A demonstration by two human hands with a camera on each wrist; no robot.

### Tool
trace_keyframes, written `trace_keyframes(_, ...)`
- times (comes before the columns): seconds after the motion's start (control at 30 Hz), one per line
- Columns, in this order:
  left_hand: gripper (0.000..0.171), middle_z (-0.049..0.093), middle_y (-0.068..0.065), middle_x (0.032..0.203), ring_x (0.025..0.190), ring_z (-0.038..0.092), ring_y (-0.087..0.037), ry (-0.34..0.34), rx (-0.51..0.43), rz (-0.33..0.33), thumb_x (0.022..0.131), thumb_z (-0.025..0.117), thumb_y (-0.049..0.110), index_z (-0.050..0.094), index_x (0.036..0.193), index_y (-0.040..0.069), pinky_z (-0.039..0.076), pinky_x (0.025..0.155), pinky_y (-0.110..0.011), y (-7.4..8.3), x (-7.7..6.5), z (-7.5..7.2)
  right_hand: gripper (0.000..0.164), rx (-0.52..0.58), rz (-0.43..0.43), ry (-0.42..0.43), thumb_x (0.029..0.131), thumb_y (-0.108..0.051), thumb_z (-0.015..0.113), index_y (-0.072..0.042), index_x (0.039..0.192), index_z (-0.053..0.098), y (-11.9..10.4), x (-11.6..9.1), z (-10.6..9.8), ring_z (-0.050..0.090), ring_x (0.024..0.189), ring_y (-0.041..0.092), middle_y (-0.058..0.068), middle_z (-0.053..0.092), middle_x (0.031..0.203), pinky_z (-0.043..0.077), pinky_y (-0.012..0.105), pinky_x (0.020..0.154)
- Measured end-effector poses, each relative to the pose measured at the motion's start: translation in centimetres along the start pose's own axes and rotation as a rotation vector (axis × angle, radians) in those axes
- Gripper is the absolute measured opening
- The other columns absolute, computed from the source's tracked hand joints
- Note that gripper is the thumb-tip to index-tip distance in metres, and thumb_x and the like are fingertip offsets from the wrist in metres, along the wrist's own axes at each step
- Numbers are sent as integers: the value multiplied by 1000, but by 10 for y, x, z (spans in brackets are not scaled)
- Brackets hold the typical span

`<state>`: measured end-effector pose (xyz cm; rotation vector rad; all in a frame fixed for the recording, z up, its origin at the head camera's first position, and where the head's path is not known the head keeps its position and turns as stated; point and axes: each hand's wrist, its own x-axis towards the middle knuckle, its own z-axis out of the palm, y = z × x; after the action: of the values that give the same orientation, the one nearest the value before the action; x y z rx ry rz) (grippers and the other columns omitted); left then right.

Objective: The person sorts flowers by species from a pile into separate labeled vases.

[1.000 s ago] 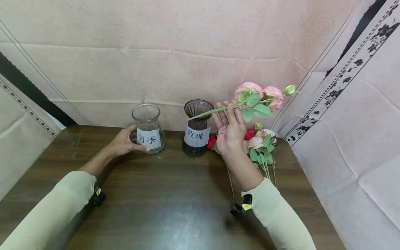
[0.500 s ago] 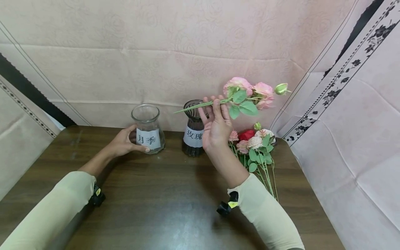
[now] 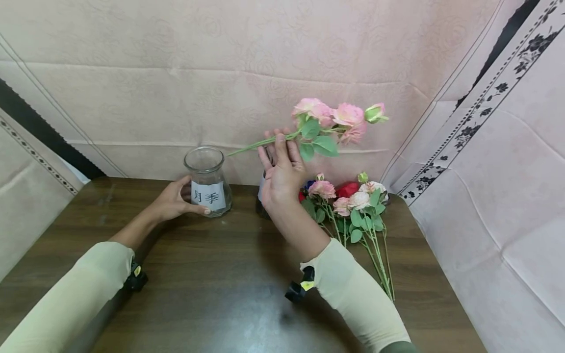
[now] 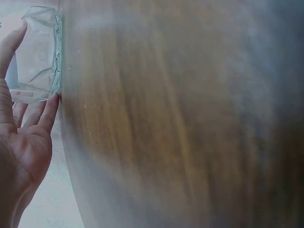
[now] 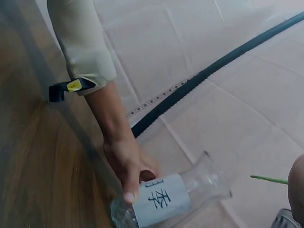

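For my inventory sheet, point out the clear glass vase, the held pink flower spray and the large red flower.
Clear glass vase (image 3: 209,177): head view, on glass above its label.
Held pink flower spray (image 3: 311,129): head view, on its uppermost leaf.
Large red flower (image 3: 347,189): head view, on its petals.

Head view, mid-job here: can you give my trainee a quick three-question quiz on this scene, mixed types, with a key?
1. What does the right hand hold? A) nothing; B) a pink flower spray; C) a red bloom.
2. True or false: the clear vase lies tipped over on the table.
3. Which end of the spray is nearer the clear vase?

Key:
1. B.
2. False; it stands upright, gripped by the left hand.
3. The bare stem end.
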<state>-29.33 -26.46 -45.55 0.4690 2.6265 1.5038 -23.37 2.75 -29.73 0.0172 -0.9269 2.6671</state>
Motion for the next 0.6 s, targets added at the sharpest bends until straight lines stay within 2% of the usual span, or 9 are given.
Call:
trace_keyframes(0.2, 100, 72, -19, 146, 129, 73, -25, 4, 14, -6, 82, 105, 22, 47, 163, 9, 59, 98, -20, -1, 0, 0, 43, -35, 20, -27, 113, -15, 69, -2, 154, 67, 17, -11, 12, 74, 139, 34, 23, 68, 157, 61, 50, 115)
trace_keyframes(0.43, 99, 71, -19, 147, 135, 71, -36, -4, 6, -5, 82, 105, 21, 47, 163, 9, 58, 99, -17, 0, 1, 1, 41, -52, 22, -27, 110, -12, 73, -1, 149, 71, 37, -16, 21, 76, 134, 37, 24, 72, 151, 61, 50, 113)
trace_keyframes(0.6, 102, 70, -20, 148, 138, 70, -40, -5, -7, -6, 82, 105, 20, 46, 165, 9, 57, 99, -17, 1, 1, 0, 35, -92, 17, -26, 109, -12, 76, 1, 142, 75, 53, -16, 22, 78, 130, 38, 24, 79, 138, 63, 47, 110)
